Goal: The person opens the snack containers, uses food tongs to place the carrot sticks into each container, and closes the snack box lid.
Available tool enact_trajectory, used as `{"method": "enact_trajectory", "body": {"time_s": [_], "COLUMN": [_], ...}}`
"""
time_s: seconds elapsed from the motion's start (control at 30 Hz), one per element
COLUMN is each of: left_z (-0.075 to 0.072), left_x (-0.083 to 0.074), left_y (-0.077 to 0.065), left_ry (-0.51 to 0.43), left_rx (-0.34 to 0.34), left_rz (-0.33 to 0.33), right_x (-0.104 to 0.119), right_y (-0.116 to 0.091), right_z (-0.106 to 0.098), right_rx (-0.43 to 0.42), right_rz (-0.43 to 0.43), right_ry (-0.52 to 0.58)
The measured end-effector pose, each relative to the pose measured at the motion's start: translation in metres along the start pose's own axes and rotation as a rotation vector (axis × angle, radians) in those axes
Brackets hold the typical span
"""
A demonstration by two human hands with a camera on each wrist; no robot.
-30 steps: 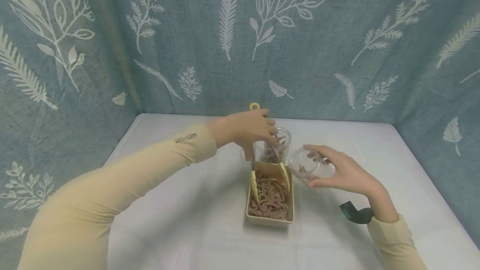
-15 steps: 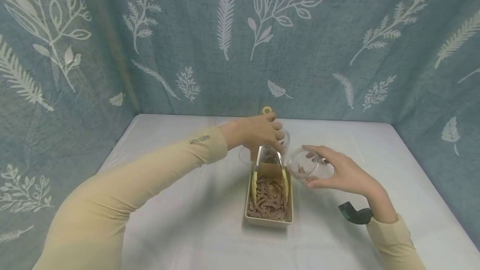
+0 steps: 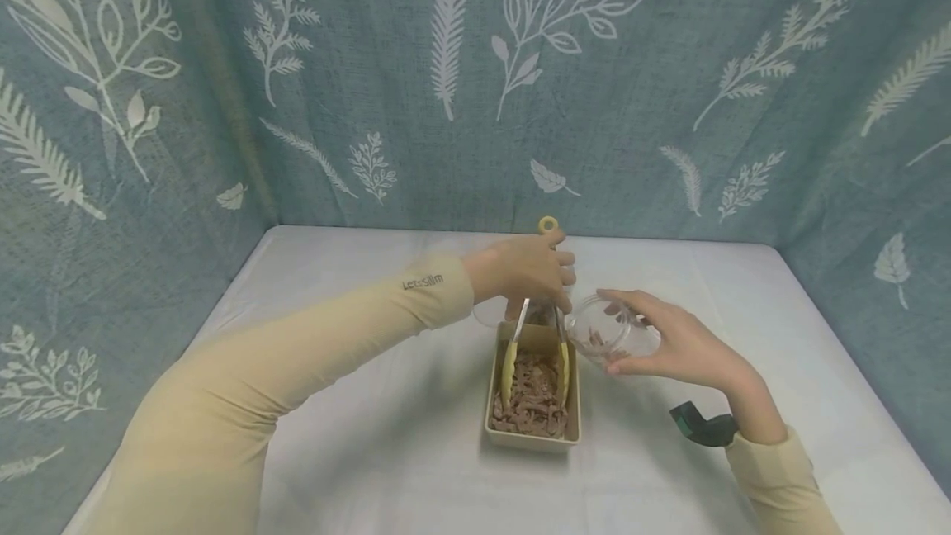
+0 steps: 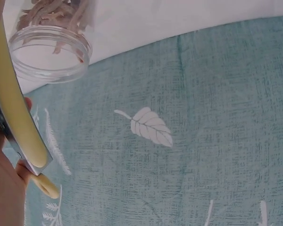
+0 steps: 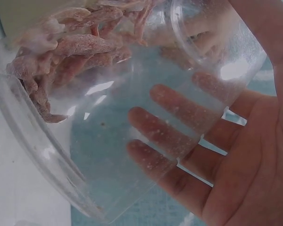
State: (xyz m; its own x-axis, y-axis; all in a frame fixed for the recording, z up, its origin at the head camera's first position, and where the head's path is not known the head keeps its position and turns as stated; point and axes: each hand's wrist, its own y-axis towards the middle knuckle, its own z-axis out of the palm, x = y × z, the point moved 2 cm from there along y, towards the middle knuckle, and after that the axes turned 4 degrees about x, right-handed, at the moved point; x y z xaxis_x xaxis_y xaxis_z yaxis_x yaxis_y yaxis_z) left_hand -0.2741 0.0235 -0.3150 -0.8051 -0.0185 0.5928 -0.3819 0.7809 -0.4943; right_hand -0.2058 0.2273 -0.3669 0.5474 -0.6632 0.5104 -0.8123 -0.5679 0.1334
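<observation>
My left hand [image 3: 527, 271] grips a pair of tongs [image 3: 509, 374] with yellow tips and metal arms. The tips reach down into a beige rectangular box [image 3: 531, 442], spread apart against brown dried meat-like strips [image 3: 532, 411]. To the right, my right hand [image 3: 672, 345] holds a clear jar [image 3: 600, 324] tilted, its mouth toward the box. Several strips [image 5: 85, 47] lie inside that jar in the right wrist view, with the fingers spread along its far wall. Another clear jar [image 4: 52, 52] with strips stands behind the box, mostly hidden by my left hand in the head view.
A clear round piece [image 3: 486, 314] lies just left of the second jar. White cloth [image 3: 371, 444] covers the table. A blue-green curtain [image 3: 631, 147] with leaf prints encloses the back and sides.
My left hand has moved right with the tongs, whose upper end now leans right and whose tips stand slightly closer together. My right hand and its jar have hardly moved.
</observation>
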Motion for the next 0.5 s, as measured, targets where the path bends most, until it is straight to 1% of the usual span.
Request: {"method": "enact_trajectory", "body": {"time_s": [0.17, 0.37, 0.5], "left_z": [0.002, 0.011, 0.02], "left_x": [-0.002, 0.0, 0.002], "left_y": [-0.001, -0.002, -0.002], "left_ry": [-0.001, -0.071, -0.11], "left_rx": [-0.029, -0.065, -0.087], "left_rz": [0.0, -0.024, -0.019], "right_x": [0.0, 0.001, 0.002], "right_y": [0.0, -0.001, -0.001], "right_z": [0.0, 0.0, 0.0], "right_rx": [0.004, 0.002, 0.0], "right_rz": [0.006, 0.004, 0.003], "right_ry": [0.003, 0.0, 0.001]}}
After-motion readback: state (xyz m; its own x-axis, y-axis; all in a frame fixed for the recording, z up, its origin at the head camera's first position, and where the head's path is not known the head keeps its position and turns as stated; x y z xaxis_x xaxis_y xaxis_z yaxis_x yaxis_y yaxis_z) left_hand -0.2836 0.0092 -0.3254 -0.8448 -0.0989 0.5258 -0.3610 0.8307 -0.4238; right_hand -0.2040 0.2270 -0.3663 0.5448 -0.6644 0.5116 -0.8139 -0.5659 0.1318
